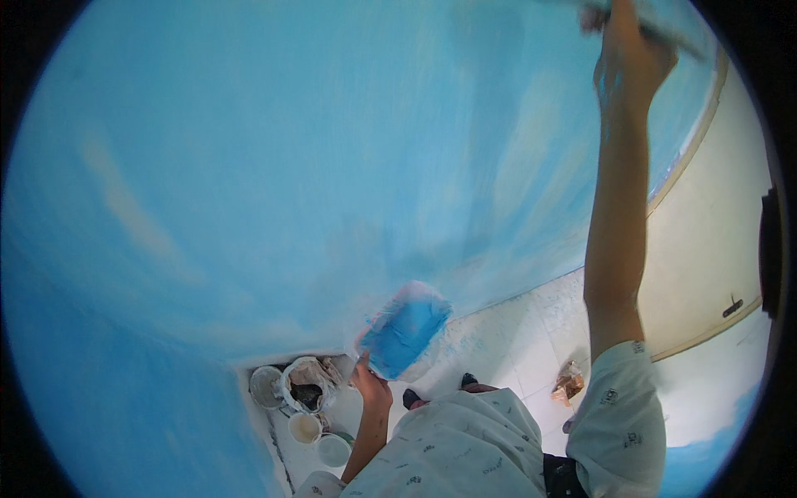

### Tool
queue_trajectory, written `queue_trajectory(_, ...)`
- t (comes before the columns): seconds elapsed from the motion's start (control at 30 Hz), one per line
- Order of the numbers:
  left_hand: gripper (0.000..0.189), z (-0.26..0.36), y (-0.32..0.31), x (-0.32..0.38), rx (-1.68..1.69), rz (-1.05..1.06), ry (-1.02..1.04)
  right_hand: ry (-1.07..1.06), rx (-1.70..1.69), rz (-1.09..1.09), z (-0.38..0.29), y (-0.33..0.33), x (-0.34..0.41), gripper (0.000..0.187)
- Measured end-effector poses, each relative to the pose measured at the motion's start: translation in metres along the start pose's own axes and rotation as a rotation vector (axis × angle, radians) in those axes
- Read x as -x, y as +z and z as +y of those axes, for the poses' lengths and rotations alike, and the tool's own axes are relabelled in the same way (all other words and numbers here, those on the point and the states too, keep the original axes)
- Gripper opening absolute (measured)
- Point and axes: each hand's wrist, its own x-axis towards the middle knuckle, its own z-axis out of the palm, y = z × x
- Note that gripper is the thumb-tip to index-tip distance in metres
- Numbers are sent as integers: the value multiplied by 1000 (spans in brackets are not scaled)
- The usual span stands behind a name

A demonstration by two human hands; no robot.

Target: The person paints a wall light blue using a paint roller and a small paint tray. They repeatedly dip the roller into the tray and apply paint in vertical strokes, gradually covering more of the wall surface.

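Observation:
A wall (280,155) painted in streaky light blue fills most of the view, with paler patches in it. My right hand (635,53) is raised at the top right, close to the wall, its fingers closed on a blurred, dark, long-handled tool, perhaps a paint brush; its working end is not clear. My left hand (372,383) is low in front of me and grips the near edge of a shallow paint tray (408,333), which is coated with blue paint and has a pale, pinkish rim.
Buckets (308,386) and several plastic tubs (334,449) stand in the floor corner at the lower left. A crumpled bag (568,383) lies on the tiled floor. A cream door (703,249) with a handle is at the right.

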Motion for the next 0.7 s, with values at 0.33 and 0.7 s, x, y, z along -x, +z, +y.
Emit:
queue_trajectory(0.33, 41, -21, 30, 17, -35, 158, 129, 232, 286, -593, 215, -67, 355, 25)
queue_trajectory(0.7, 44, -7, 48, 55, -4, 344, 190, 107, -24, -168, 116, 41, 85, 38)
